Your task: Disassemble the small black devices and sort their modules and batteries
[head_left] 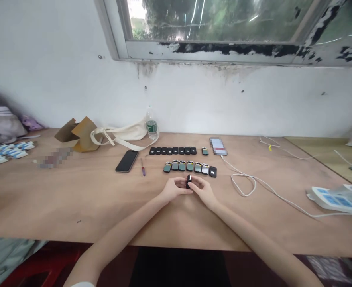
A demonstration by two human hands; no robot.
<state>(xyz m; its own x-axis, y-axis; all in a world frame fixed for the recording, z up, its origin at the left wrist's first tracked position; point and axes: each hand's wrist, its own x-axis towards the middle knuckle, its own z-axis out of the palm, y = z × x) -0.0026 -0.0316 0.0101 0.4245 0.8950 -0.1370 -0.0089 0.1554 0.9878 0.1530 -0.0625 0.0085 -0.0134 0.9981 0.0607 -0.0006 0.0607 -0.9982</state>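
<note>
Between the fingertips of my left hand (176, 189) and my right hand (202, 191) is a small black device (189, 182), held on edge above the table. Both hands are closed on it, one from each side. Just beyond them lies a row of small devices with greenish-grey faces (189, 166), ending on the right in a black one (213, 172). Farther back is a row of several black devices (175, 150). Right of that row lies a single device with a grey face (205, 151).
A dark phone (127, 161) and a screwdriver (142, 167) lie left of the rows. Behind stand a water bottle (152, 126), a white cloth bag (130, 132) and a brown paper bag (87, 134). To the right are a lit phone (218, 146), its white cable (271, 191) and a power strip (334, 200).
</note>
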